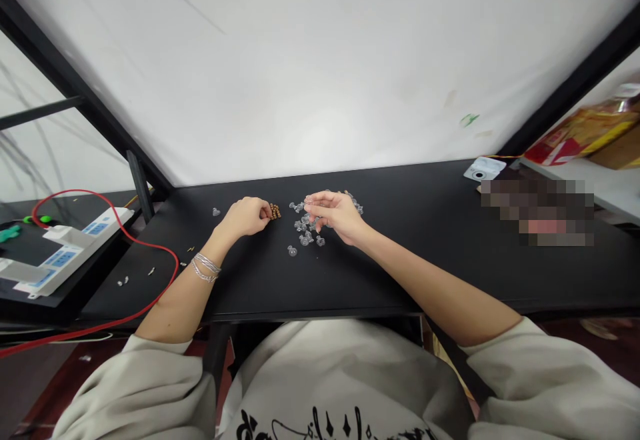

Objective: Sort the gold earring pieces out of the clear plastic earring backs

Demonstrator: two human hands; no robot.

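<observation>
My left hand rests on the black table with its fingers curled round a strand of brown beads that sticks out to the right. My right hand hovers over a scatter of small clear glass pieces, fingertips pinched together over them; what they pinch is too small to make out. One clear piece lies nearer me, another sits left of my left hand. Silver bracelets circle my left wrist.
A red cable loops across the table's left end beside a white power strip. A small white device lies at the back right. A white backdrop rises behind the table. Tiny bits lie by the left edge.
</observation>
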